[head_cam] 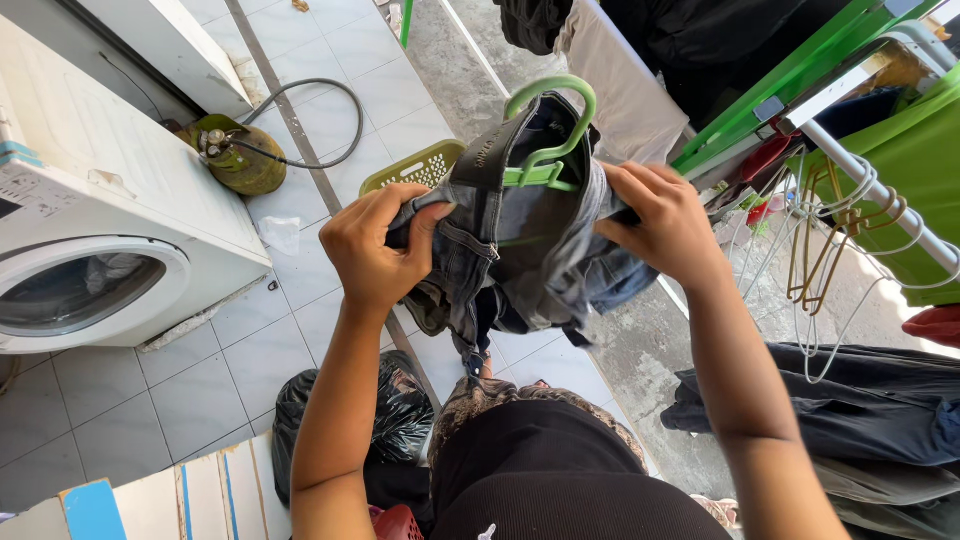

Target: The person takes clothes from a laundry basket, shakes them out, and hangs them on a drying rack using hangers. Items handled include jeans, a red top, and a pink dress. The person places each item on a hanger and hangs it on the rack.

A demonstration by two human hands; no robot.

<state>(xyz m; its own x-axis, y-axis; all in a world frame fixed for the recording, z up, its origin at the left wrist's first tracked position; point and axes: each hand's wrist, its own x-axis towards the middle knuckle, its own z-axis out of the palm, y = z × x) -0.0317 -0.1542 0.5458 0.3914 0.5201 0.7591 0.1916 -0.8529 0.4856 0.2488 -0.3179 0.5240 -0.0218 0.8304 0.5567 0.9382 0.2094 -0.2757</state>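
Both hands hold a pair of dark jeans (510, 240) up in front of the body, at the middle of the view, with a green hanger (552, 130) threaded through the waistband and its hook curving up above the cloth. The left hand (378, 245) is closed on the left side of the waist, thumb pressed over the denim and fingers curled behind it. The right hand (662, 222) pinches the right side of the waist, fingers folded over the fabric just beside the hanger's bar. The legs of the jeans hang bunched below the hands. Far behind the jeans a yellow-green basket (415, 167) sits on the tiled floor. At left stands a white washer (95, 230), with a green gas cylinder (240, 155) beyond it. A black bag (395, 420) lies near the left forearm. At right, wire hangers (830, 240) dangle from a rail.
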